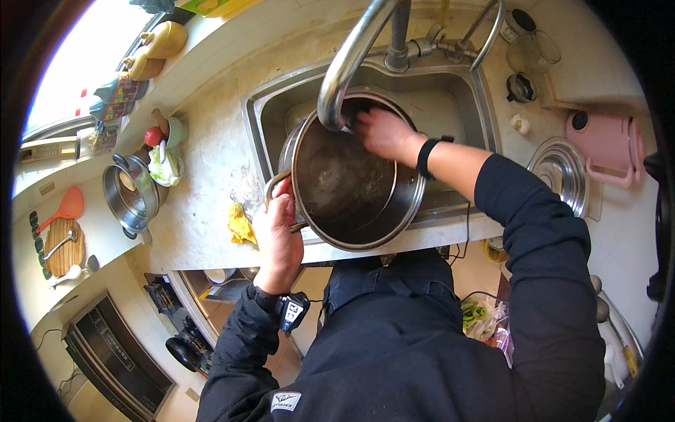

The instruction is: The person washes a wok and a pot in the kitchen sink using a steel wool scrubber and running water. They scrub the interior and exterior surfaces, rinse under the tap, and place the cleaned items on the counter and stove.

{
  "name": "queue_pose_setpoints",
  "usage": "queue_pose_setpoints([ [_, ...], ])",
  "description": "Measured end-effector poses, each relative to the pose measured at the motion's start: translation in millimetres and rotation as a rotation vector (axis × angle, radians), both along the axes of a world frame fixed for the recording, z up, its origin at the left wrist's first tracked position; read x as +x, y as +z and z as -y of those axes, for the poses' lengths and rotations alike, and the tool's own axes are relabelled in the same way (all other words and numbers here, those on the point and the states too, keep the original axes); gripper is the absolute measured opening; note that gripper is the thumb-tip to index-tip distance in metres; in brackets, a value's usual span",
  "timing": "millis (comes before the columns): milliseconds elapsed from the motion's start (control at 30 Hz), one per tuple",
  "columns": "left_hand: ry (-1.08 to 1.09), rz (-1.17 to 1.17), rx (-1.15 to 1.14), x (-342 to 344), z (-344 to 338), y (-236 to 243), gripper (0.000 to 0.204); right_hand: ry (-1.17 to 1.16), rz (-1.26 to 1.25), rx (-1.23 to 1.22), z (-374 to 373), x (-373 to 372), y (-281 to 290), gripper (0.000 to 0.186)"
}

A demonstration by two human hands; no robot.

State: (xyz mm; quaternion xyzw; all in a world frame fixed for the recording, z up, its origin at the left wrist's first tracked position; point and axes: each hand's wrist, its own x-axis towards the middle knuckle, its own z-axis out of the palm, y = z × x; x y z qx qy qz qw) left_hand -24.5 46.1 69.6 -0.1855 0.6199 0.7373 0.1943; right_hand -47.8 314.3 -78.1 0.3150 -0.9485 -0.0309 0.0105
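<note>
Wears, nearest to the camera, a dark top [422,352]. At left, has a steel pan [119,204], then a crumpled yellow cloth [240,224] upon the table [211,141]. With the left grip [279,235], grasps firmly the deep metal pot [341,190] by its loop handle. Holds this pot tilted over the sink [450,105], below the tap spout [349,56]. Has the right grip [387,133] inside the pot; cannot tell whether clenched or holding something, with fingertips partly hidden. Further right, has a round steel dish [555,169] and a pink appliance [606,144].
</note>
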Motion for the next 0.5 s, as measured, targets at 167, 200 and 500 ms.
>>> queue_pose_setpoints([
  [167, 0.010, -0.103, 0.055, -7, -12, -4, 0.036, -0.183, 0.561, -0.033, -7, 22, 10, 0.020],
  [200, 0.004, -0.106, 0.058, -10, -14, -5, 0.036, -0.159, 0.695, -0.058, -4, 32, 8, 0.022],
  [500, -0.006, -0.074, 0.113, -11, -16, -22, 0.039, -0.176, 0.780, -0.145, -7, 37, 2, 0.023],
])
